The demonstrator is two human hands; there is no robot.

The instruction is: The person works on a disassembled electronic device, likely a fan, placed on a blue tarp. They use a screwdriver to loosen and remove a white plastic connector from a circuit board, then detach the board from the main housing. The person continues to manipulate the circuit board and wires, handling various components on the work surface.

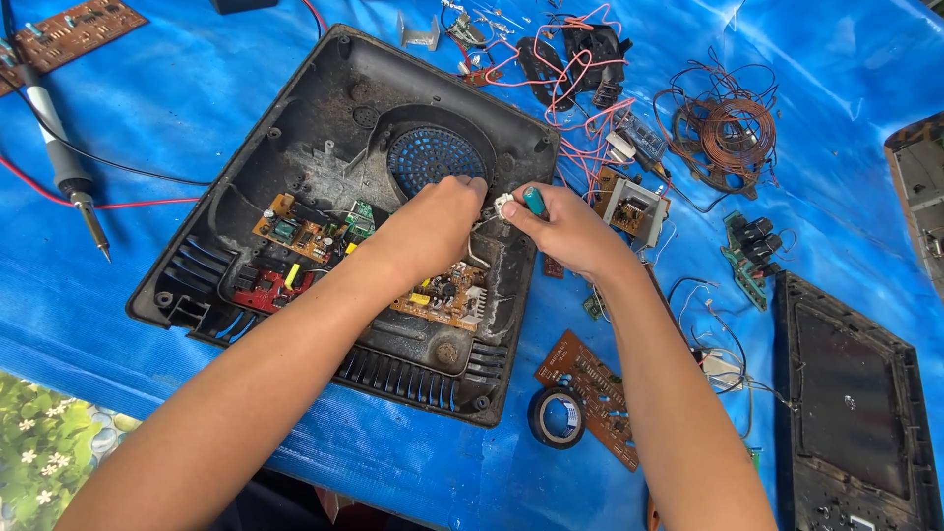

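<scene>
In the head view, the left hand (438, 218) is curled over a small white connector (503, 205) above the open black appliance base (246, 177), fingertips pinching it, while the right hand (568, 228) is closed around a green-handled screwdriver (532, 201) meeting that connector. The tip could slip and jab the left fingers or gouge the orange circuit board (447, 295) just below, since the part is held in mid-air without support.

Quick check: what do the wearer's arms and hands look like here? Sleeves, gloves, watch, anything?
Both arms are bare from the bottom edge of the frame up to the fingers: no sleeves in view, no gloves, no watch, bracelet or rings visible on the left hand or the right hand. Slim forearms, short fingernails where they show. No cables, straps or markings on either arm.
</scene>
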